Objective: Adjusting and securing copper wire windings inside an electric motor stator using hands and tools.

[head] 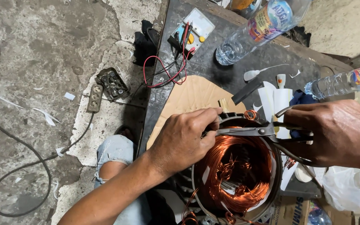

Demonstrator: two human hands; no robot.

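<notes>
Centrally, low in the frame, a round dark metal motor housing packed with bright copper wire coils [236, 171] rests on the dark counter [213, 62]. The left hand [184, 139] sits at the housing's upper left rim, its fingers curled and pinched closed on something at the rim that I cannot make out. The right hand [338, 133], at the right edge, is closed through the handles of steel scissors [251, 131], whose blades point left across the coils, touching the left fingertips. Behind the housing lies a tan cardboard sheet [188, 98]. Higher up sit an analogue multimeter with red and black leads [190, 35] and two clear plastic water bottles [259, 29].
</notes>
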